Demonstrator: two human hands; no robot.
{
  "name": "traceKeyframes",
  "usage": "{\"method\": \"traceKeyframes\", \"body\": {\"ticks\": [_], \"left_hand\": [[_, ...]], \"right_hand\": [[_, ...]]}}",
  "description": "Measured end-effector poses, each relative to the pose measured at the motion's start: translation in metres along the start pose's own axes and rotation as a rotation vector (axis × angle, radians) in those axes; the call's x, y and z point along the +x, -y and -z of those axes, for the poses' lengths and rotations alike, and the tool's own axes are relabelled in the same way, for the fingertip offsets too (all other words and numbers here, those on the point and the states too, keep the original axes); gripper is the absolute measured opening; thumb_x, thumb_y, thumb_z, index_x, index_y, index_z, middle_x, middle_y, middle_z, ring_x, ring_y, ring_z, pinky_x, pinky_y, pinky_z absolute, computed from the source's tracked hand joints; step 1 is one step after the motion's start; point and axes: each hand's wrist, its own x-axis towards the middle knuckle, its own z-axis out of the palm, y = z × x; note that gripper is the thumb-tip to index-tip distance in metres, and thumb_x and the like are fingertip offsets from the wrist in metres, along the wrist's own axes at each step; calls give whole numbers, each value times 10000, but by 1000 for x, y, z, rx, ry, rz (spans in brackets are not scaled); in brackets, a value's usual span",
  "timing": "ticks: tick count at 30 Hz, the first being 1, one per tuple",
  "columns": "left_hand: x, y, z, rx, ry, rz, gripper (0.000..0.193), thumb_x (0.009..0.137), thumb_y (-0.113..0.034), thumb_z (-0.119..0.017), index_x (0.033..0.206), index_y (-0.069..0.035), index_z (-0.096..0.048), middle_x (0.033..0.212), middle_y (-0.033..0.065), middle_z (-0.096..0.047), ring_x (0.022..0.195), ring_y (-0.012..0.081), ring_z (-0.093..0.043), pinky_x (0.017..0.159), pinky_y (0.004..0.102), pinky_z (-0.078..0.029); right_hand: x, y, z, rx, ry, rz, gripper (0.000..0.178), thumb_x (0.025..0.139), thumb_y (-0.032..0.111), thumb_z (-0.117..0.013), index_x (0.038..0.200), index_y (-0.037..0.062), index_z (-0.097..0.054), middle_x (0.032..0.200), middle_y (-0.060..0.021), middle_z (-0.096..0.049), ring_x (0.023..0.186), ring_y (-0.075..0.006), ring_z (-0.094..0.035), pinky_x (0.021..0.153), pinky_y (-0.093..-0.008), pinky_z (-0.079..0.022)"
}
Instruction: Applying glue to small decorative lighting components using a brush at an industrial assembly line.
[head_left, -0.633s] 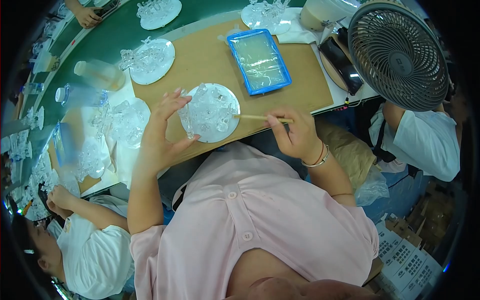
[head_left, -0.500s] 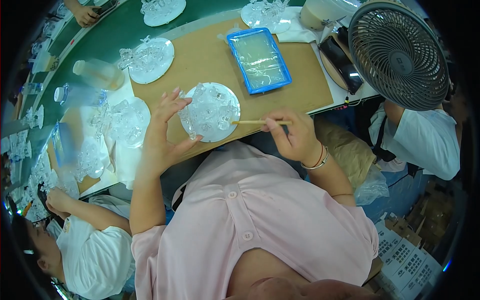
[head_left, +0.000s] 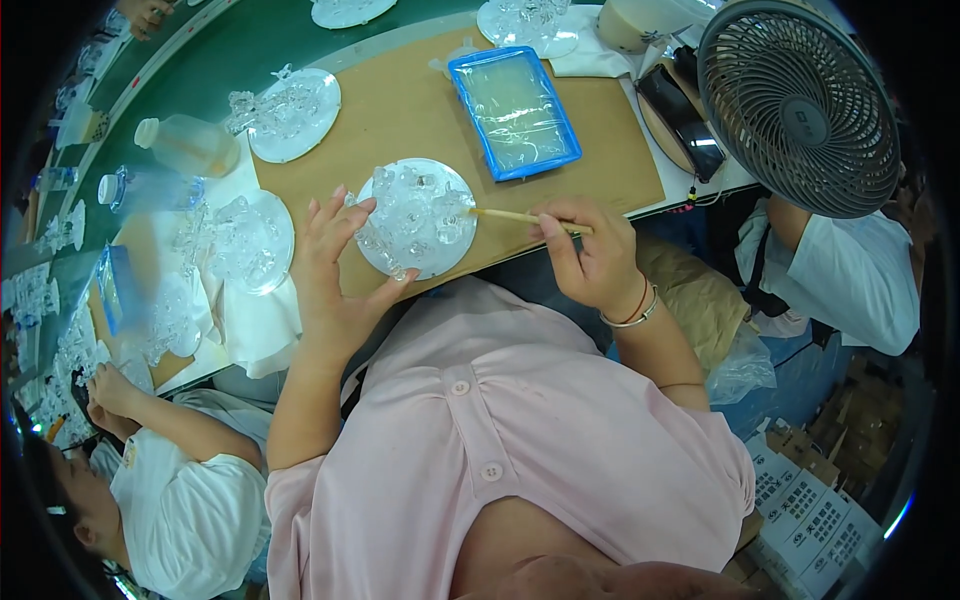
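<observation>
A round white plate (head_left: pixel 440 268) lies near the table's front edge, bearing several clear plastic pieces (head_left: pixel 415 205). At its left rim, my left hand (head_left: pixel 335 250) spans a long clear piece (head_left: pixel 378 245) between its fingertips and thumb; the other fingers are spread. My right hand (head_left: pixel 592 255) pinches a slim tan stick (head_left: pixel 515 215), perhaps a brush, held nearly level. The stick's tip is at the plate's right side, close to the clear pieces; I cannot tell whether it touches them.
A blue-rimmed tray (head_left: pixel 515 115) under clear film sits beyond the plate on brown board (head_left: pixel 610 150). More plates of clear pieces (head_left: pixel 300 120) stand left and behind. Bottles (head_left: pixel 190 145) are at left, a dark fan (head_left: pixel 800 110) and glasses case (head_left: pixel 680 120) at right. A co-worker (head_left: pixel 190 500) sits at left.
The long clear piece in my left hand has tilted, its lower end now farther right. My right hand and the stick's tip have moved up slightly, and the stick's angle has changed.
</observation>
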Motion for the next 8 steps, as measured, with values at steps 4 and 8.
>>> {"method": "traceKeyframes", "body": {"ticks": [4,8], "left_hand": [[-2,-4,-5,53,-32,26,777,573,-112,-880,1221,-137,-452,1206,93,-625,1262,364,-477,1068,580,-286],[-6,-7,-10,33,-50,60,805,579,-134,-887,1247,-143,-438,1250,100,-604,1292,372,-447,1072,587,-271]], "right_hand": [[0,4,4,-29,53,63,35,857,0,-595,891,-3,-599,766,-110,-673,648,-206,-672,587,-275,-509],[-12,12,1,28,94,82,50,851,18,-607,899,25,-620,790,-116,-680,687,-274,-675,645,-296,-527]]}}
